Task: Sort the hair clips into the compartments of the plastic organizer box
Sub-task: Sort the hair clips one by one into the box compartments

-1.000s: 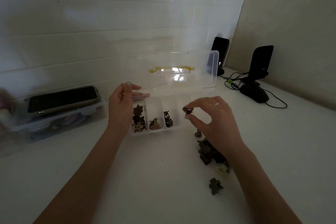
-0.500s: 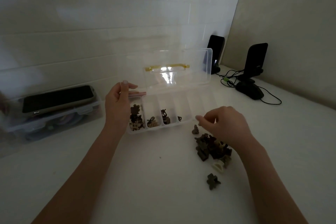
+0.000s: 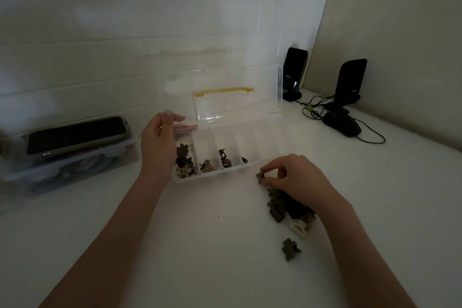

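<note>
A clear plastic organizer box (image 3: 265, 142) stands open on the white table, its lid with a yellow handle (image 3: 223, 90) upright. The four leftmost compartments hold small dark hair clips (image 3: 183, 161). My left hand (image 3: 158, 144) holds the box at its left end, thumb and fingers at the back left corner. Just right of the box's front edge, my right hand (image 3: 296, 177) pinches a small dark clip (image 3: 261, 175) on the table. Under that hand lies a pile of loose clips (image 3: 282, 206), with a white one (image 3: 298, 229) and a lone dark one (image 3: 290, 249) nearer me.
At the left, a dark phone-like device (image 3: 75, 134) lies on a clear storage container (image 3: 72, 165). Two black stands (image 3: 351, 84) with cables and a black mouse-shaped object (image 3: 342, 126) sit at the back right near the wall corner.
My right hand dropped the clip it held into the fourth compartment, then moved down to the table and pinched another clip at the pile's top. The left hand stayed on the box.
</note>
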Available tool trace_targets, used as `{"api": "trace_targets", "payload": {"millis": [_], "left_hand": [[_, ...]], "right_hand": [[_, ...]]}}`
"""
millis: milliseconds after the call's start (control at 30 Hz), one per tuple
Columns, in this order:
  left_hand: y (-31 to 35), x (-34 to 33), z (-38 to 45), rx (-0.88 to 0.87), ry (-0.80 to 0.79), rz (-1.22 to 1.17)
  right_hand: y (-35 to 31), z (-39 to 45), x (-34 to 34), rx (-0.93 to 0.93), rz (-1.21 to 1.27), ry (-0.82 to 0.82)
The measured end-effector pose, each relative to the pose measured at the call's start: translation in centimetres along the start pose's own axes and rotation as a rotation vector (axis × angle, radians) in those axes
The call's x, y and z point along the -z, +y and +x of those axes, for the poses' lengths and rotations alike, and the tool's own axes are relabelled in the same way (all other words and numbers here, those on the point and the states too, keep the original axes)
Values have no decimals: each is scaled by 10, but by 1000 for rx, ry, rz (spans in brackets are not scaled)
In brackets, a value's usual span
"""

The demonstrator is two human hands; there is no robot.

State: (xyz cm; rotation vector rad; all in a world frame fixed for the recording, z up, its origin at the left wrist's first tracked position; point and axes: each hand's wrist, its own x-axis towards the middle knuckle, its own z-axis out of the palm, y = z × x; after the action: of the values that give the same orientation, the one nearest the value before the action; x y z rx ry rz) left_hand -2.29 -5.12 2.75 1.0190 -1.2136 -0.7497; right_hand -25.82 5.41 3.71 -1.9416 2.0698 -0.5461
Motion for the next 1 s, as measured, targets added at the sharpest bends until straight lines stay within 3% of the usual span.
{"api": "trace_targets", "payload": {"millis": [233, 367, 567, 700, 867, 1000], "left_hand": [[0, 0, 0, 7, -4, -6], [1, -1, 0, 23, 2, -32], [2, -3, -1, 20, 19, -30], [4, -4, -3, -7, 14, -24], [9, -4, -7, -21, 6, -5], [11, -4, -8, -24, 6, -12]], "right_hand": [[-15, 2, -8, 16, 3, 6], [-24, -6, -3, 256, 392, -69], [-59, 0, -18, 484, 426, 364], [-72, 8, -28, 564, 308, 483], [-71, 9, -28, 501, 226, 322], [-50, 2, 0, 347, 431, 410]]}}
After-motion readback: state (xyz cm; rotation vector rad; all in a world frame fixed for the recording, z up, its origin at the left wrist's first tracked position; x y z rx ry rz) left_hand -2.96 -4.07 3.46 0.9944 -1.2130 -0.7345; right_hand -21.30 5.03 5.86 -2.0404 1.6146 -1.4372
